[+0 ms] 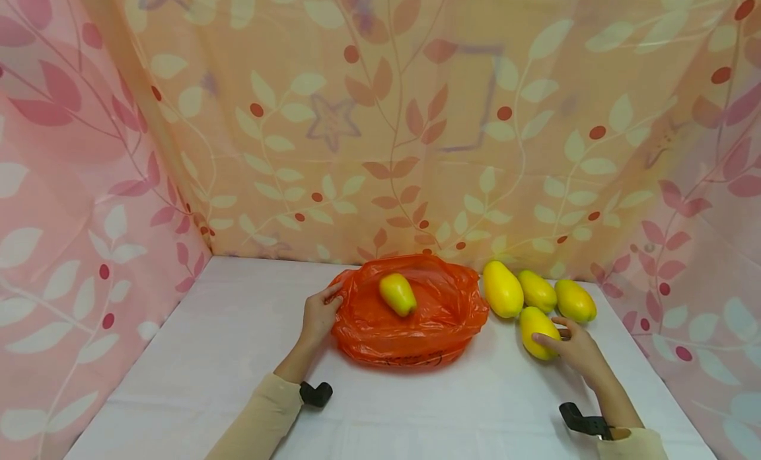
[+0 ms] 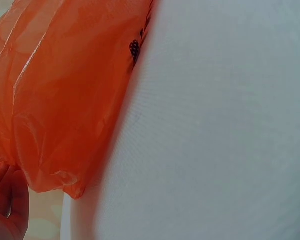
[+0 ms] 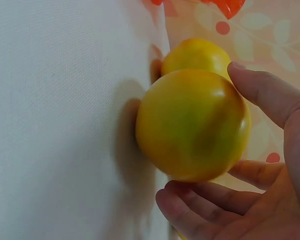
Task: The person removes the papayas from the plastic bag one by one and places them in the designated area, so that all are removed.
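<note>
A red plastic bag (image 1: 410,344) lies spread open on the table, with one yellow-green mango (image 1: 398,295) inside it. My left hand (image 1: 318,318) pinches the bag's left rim; in the left wrist view, fingers (image 2: 17,197) show at the edge of the red plastic (image 2: 65,110). To the right of the bag, my right hand (image 1: 573,347) grips the nearest yellow mango (image 1: 535,328). In the right wrist view, the thumb lies along one side of this mango (image 3: 190,125) and the fingers (image 3: 205,205) curl at the other. The mango appears to be still at the tabletop.
Behind the gripped mango are three more: a larger mango (image 1: 503,289) beside the bag, a middle one (image 1: 537,291) and a right one (image 1: 575,300). A white cloth (image 1: 238,334) covers the table. Leaf-patterned curtains (image 1: 392,116) enclose its back and sides.
</note>
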A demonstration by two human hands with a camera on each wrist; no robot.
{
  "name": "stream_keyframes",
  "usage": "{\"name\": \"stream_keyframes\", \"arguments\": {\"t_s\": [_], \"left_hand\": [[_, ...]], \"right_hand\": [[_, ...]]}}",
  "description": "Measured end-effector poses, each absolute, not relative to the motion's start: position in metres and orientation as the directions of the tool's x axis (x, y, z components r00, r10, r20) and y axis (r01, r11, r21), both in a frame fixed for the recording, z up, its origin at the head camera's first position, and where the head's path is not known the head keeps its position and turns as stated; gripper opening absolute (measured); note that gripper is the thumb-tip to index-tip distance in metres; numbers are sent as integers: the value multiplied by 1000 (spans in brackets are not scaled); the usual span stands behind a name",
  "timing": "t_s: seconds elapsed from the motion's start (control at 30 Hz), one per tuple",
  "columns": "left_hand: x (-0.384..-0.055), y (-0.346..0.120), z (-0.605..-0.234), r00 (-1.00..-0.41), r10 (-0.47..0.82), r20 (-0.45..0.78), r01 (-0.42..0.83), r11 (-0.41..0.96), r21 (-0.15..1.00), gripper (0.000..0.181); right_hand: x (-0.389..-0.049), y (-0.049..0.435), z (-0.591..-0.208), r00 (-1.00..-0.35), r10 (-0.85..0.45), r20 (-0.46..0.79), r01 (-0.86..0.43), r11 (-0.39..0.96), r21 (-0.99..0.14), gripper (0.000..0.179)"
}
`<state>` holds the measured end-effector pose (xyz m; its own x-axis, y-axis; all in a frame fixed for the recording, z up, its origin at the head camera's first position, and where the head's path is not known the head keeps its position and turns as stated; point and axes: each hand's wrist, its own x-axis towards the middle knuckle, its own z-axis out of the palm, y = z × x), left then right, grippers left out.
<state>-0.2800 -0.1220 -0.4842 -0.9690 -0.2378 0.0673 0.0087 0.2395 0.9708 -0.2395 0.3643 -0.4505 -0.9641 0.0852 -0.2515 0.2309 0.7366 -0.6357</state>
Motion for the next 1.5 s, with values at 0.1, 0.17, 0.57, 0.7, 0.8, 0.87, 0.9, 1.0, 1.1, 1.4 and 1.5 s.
{"name": "stream_keyframes", "arguments": {"t_s": [0.1, 0.17, 0.57, 0.7, 0.8, 0.87, 0.9, 1.0, 1.1, 1.4, 1.5], "left_hand": [[-281, -122, -483, -970, -234, 61, 8, 223, 975, 35], [-281, -123, -484, -971, -232, 58, 6, 218, 976, 35], [-280, -122, -484, -970, -236, 59, 5, 225, 974, 35], [-279, -121, -483, -971, -234, 39, -15, 225, 974, 35], [-279, -120, -482, -973, -230, 28, -25, 224, 974, 35], [-279, -120, -482, -973, -230, 28, -25, 224, 974, 35], [-279, -120, -482, -973, -231, 30, -23, 223, 974, 35], [-279, -120, -482, -972, -232, 32, -21, 222, 975, 35], [-279, -120, -482, -972, -235, 25, -27, 219, 975, 35], [-279, -121, -482, -973, -230, 27, -24, 217, 976, 35], [-279, -121, -482, -973, -228, 31, -20, 217, 976, 35]], "right_hand": [[-238, 364, -450, -967, 76, -243, 218, 739, -637, 101], [-238, 365, -450, -968, 74, -241, 215, 737, -641, 102], [-234, 367, -447, -966, 71, -247, 220, 725, -653, 102], [-234, 368, -446, -968, 67, -241, 213, 726, -654, 102], [-233, 369, -446, -969, 62, -238, 208, 725, -656, 101], [-233, 370, -445, -969, 62, -240, 209, 726, -656, 100], [-233, 370, -444, -968, 63, -242, 211, 726, -654, 100], [-233, 370, -442, -968, 70, -241, 214, 731, -648, 101], [-233, 371, -439, -969, 74, -238, 214, 735, -644, 101], [-232, 379, -430, -970, 74, -230, 207, 747, -632, 99], [-231, 379, -424, -974, 84, -212, 205, 734, -648, 98]]}}
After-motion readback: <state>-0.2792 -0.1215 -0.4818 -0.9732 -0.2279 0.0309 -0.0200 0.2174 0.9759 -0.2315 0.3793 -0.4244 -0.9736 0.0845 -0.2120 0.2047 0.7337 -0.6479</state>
